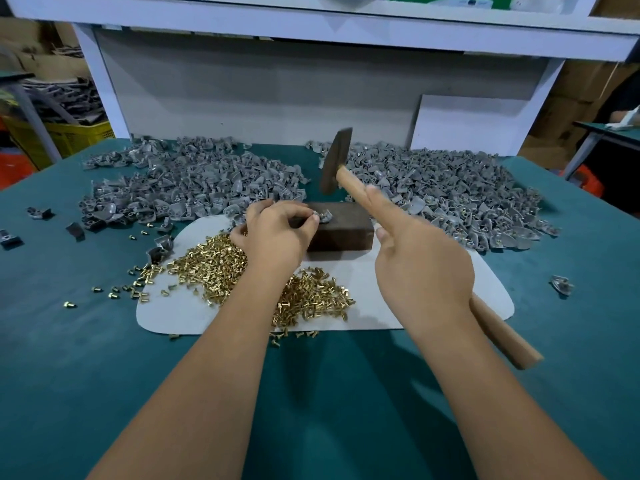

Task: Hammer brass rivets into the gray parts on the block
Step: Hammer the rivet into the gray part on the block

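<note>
Here a teal worktop [329,393] carries a dark block [341,226] on a white mat [381,306]; heaps of gray parts [194,181] lie behind the block, brass rivets [214,265] before it; a white shelf frame [311,32] stands beyond; left hand [277,233] pinches one gray part [323,216] on the block's top; right hand [422,268] grips the hammer [337,164] handle, forefinger extended along it, head raised above the block.

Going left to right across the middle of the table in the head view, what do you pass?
Stray dark parts → left heap of gray parts → left hand holding a gray part on the block → right hand gripping the hammer → right heap of gray parts → lone gray part.
</note>
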